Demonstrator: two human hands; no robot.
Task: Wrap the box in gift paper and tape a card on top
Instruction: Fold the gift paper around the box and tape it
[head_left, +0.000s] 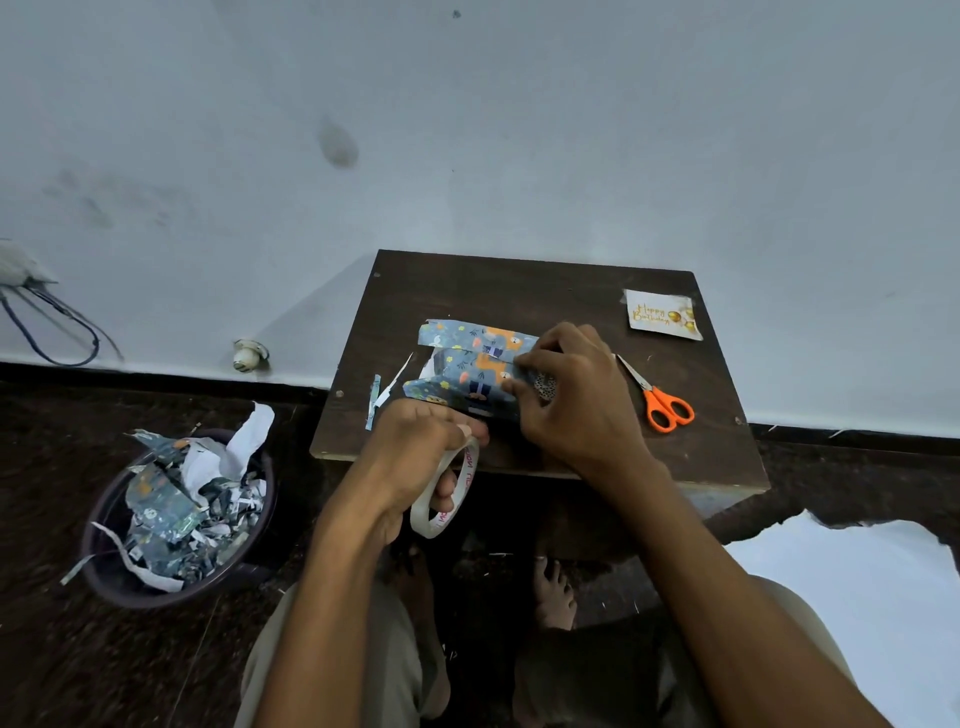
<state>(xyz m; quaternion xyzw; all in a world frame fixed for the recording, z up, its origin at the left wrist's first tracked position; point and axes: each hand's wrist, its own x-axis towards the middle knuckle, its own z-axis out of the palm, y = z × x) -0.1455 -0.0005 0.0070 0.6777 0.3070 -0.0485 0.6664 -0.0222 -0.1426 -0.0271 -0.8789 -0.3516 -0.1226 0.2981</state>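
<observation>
From the head view I see the box (470, 371), partly wrapped in patterned paper, mid-bench (519, 291). My left hand (415, 441) curls its fingers (470, 431) around a tape roll (447, 493) at the near edge. My right hand (576, 395) pinches the paper's right end. The card (661, 314) lies far right, scissors (660, 397) nearer. A bin (176, 514) of scraps sits on the floor, left.

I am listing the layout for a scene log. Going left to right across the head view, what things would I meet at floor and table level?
Bin of paper scraps → cut paper strips → wrapped box → scissors, with the birthday card farther back at about the same place across.
</observation>
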